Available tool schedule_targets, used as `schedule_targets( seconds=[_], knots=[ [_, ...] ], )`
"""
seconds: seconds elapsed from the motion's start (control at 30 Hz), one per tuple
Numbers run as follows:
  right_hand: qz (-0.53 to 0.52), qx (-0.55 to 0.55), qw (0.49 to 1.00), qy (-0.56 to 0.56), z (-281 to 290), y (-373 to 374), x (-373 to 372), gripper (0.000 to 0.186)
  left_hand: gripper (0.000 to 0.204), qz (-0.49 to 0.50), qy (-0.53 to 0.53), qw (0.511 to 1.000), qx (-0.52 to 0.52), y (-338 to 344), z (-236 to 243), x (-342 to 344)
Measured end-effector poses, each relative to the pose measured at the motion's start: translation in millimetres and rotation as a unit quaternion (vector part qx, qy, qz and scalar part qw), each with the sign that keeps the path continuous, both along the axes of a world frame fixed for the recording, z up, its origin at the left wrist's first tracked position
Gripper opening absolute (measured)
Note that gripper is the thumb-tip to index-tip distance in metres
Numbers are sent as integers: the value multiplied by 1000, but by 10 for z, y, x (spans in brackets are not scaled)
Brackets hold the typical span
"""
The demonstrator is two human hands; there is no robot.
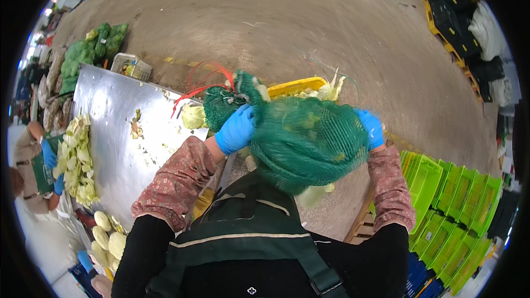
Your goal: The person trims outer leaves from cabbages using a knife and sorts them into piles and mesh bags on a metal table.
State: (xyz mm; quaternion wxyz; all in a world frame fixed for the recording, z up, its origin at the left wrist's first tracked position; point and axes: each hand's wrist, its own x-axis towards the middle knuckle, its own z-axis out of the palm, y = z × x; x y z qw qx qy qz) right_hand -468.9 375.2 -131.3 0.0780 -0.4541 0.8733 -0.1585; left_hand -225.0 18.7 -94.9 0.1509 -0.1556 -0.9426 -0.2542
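A large green mesh sack (309, 138) is stretched between my hands in front of my apron, partly smeared by motion. My left hand (236, 131), in a blue glove, is closed on its bunched left part, beside a gathered bundle of netting (223, 106) with red ties (221, 74). At the sack's right end my right hand (372, 128), also blue-gloved, grips the mesh with its fingers partly hidden. Something pale and blurred (313, 196) shows just below the sack. A pale cabbage (193, 116) sits at the table corner near my left hand.
A metal table (118, 116) with leaf scraps lies to the left. Beyond the sack stands a yellow crate (298, 86) with pale leaves (331, 89). Green crates (452, 209) are stacked at right. Gloved people work at far left, near trimmed leaves (77, 160) and pale oblong vegetables (102, 237).
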Motion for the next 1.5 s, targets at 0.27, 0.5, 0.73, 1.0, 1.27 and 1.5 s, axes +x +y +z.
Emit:
schedule_targets(
  seconds=[0.27,0.5,0.73,1.0,1.27,1.5],
  knots=[
    [-390,-35,870,-301,-1637,735,1022,33,27,-165,-61,982,-66,557,-54,99],
    [-549,-437,496,-512,-1564,476,1166,32,33,-205,-279,867,358,884,77,694],
    [-334,-447,681,-475,-811,757,1043,28,22,-223,-490,697,474,867,236,1039],
    [-380,-477,625,-487,-198,638,818,15,22,-188,-559,702,400,956,346,950],
    [-360,-111,851,-366,-111,550,779,15,89,-74,-551,773,306,926,762,642],
    [-201,-99,770,-597,1573,-515,1589,15,59,-191,-209,853,438,1553,406,89]
  ],
)
